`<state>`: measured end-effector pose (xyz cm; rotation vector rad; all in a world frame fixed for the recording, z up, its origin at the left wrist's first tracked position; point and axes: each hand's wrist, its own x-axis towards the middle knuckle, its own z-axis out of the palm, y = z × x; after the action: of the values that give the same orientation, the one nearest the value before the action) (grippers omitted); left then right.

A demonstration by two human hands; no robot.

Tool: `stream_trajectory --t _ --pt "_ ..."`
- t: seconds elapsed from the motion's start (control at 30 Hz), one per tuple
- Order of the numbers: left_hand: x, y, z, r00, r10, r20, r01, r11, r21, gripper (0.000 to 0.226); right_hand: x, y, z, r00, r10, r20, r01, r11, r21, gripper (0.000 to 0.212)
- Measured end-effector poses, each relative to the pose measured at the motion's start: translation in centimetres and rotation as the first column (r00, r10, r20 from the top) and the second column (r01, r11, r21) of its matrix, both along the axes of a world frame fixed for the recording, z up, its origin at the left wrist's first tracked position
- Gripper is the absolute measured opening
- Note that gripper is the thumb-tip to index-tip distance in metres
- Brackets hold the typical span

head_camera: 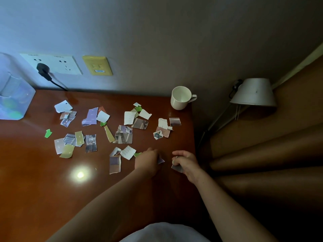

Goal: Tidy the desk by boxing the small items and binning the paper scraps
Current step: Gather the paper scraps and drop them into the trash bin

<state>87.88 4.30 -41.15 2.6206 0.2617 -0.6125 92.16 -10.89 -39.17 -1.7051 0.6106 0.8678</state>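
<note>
At the far left edge of the surface (35, 172) stands a translucent container (14, 98), below a row of wall sockets (52, 64) with one black plug in. It may be the box for small items, though I cannot tell what it holds. No bin is in view.

The paper scraps (90, 119) lie scattered from left of centre to the right side, in loose clusters, all flat on the surface. A lone green scrap (48, 133) sits furthest left.

Nearest the hands are a tall scrap (115, 164), with its long axis running near to far, and a white scrap (128, 152) beside it. A small green piece (137, 154) lies just at the left hand's far side.

The left hand (148, 161) rests low, fingers curled, and appears to pinch a purple scrap (161, 160) at its right edge. The right hand (186, 162), just beside it, grips a bundle of scraps (176, 168).

Nearly everything left to gather lies left and far of both hands, so the left hand is the closer one. Nothing blocks its reach.

A white mug (182, 97) stands at the far right corner, well apart from the hands. A lamp (253, 92) hangs beyond the surface's right edge.
</note>
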Motion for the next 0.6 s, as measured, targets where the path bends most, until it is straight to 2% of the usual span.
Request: stream_trajectory --t 0.2,0.37,0.6 --pt "0.3 -0.4 -0.1 0.996 -0.082 -0.033 0.084 0.993 0.078 0.024 -0.1 -0.3 -0.1 1.000 -0.001 -0.018 0.001 1.000 0.009 0.036" --pt "-0.4 0.4 0.1 0.998 -0.055 -0.008 0.055 0.998 -0.031 0.031 0.0 0.0 0.2 1.000 0.004 0.012 -0.004 1.000 -0.004 0.033" --pt "-0.6 0.8 0.5 0.999 -0.032 -0.034 0.033 0.999 0.004 0.020 -0.5 0.6 0.8 0.999 0.041 0.019 -0.041 0.999 0.006 0.032"
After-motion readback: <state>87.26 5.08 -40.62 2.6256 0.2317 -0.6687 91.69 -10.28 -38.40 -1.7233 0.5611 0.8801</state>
